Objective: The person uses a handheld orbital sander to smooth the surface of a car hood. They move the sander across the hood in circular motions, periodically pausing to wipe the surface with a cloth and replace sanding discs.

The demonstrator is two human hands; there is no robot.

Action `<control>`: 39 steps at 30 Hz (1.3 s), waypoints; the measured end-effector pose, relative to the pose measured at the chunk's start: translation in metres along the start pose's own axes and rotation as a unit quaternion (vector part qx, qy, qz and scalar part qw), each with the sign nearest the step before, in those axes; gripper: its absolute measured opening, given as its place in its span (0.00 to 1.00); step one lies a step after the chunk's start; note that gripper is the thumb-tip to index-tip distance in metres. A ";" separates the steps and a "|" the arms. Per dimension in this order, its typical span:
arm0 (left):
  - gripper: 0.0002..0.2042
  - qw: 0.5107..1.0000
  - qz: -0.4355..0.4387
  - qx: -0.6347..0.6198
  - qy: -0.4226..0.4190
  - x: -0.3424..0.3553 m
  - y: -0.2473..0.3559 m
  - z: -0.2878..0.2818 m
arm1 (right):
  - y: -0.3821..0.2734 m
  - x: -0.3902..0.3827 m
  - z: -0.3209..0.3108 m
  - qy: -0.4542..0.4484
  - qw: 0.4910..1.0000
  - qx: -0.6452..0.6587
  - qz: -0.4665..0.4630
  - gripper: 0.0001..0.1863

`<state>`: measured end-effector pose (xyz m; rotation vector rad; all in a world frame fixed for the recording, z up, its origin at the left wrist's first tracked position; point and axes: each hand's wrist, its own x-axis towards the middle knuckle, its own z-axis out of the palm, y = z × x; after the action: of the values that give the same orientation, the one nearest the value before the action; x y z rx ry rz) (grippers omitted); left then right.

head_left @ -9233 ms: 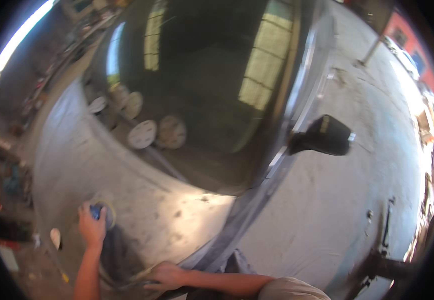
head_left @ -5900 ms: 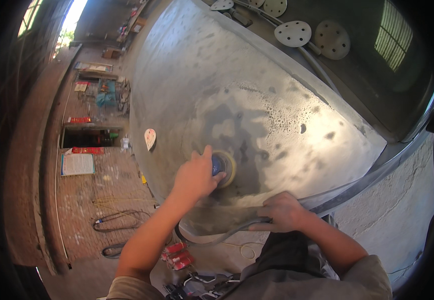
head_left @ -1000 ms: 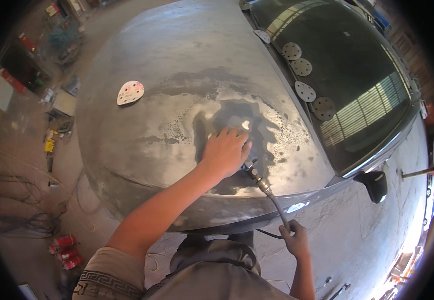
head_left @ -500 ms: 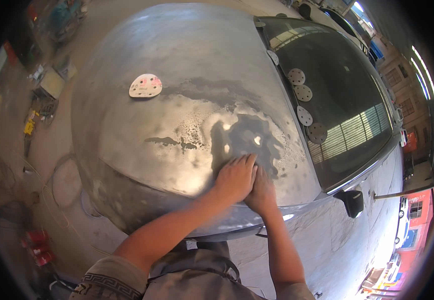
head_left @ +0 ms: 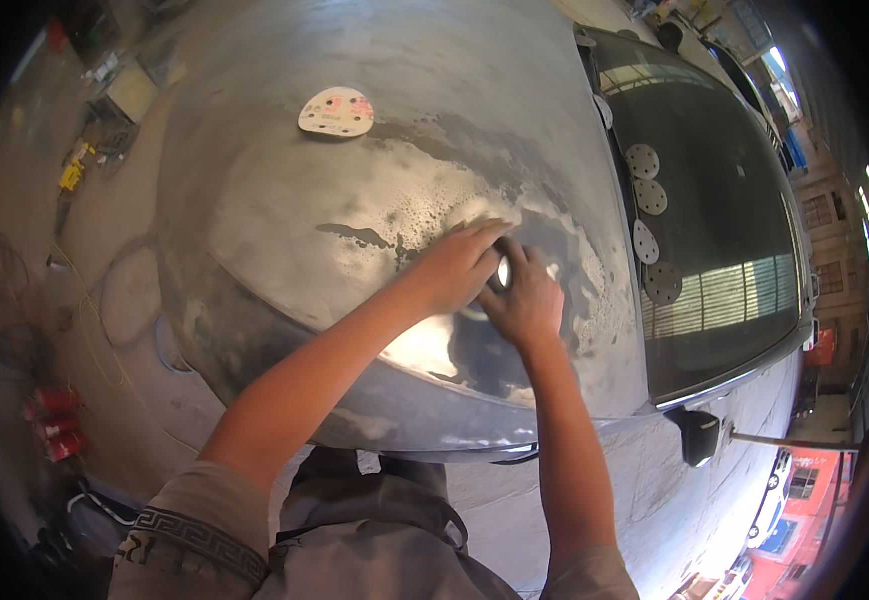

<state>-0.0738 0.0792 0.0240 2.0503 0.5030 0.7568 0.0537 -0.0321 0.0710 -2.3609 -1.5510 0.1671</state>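
Note:
My left hand (head_left: 457, 268) and my right hand (head_left: 527, 302) work side by side on a grey, dull-surfaced car hood (head_left: 269, 225). The left hand's fingers are pressed together and reach across toward the right hand. Thumb and fingers of my right hand curve around a small dark-edged gap with a bright spot inside. A dark thing (head_left: 501, 250) shows between the hands, mostly covered; I cannot make out what it is. Around them the hood has a wet, shiny dark patch (head_left: 494, 350) and scattered droplets. A pale perforated sanding disc (head_left: 338, 112) lies farther up the hood.
Several used sanding discs (head_left: 651, 197) rest along the base of the windshield (head_left: 714, 220). A black side mirror (head_left: 696, 437) sticks out at right. On the floor at left are red objects (head_left: 57, 425), a yellow tool (head_left: 76, 167) and thin cables or hoses (head_left: 104, 310).
Both hands have slid forward over the wet patch, away from my body. They have parted slightly, uncovering a dark thing between them. My view has also shifted.

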 end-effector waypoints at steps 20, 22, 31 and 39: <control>0.23 0.907 -0.161 0.321 0.219 -0.172 -0.062 -0.128 | -0.010 0.028 0.025 0.083 0.989 -0.120 -0.040 0.19; 0.23 0.910 -0.158 0.309 0.225 -0.166 -0.061 -0.127 | -0.023 -0.012 0.021 0.081 0.990 -0.095 -0.067 0.20; 0.23 0.918 -0.171 0.286 0.215 -0.165 -0.058 -0.127 | 0.011 0.077 0.021 0.149 0.972 -0.178 0.028 0.20; 0.23 0.912 -0.165 0.300 0.223 -0.167 -0.061 -0.125 | -0.013 0.026 0.035 0.127 0.980 -0.153 -0.021 0.22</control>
<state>-0.2851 0.0864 -0.0264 2.2370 1.4584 0.9425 0.0435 0.0029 0.0445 -2.4515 -1.5910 -0.3965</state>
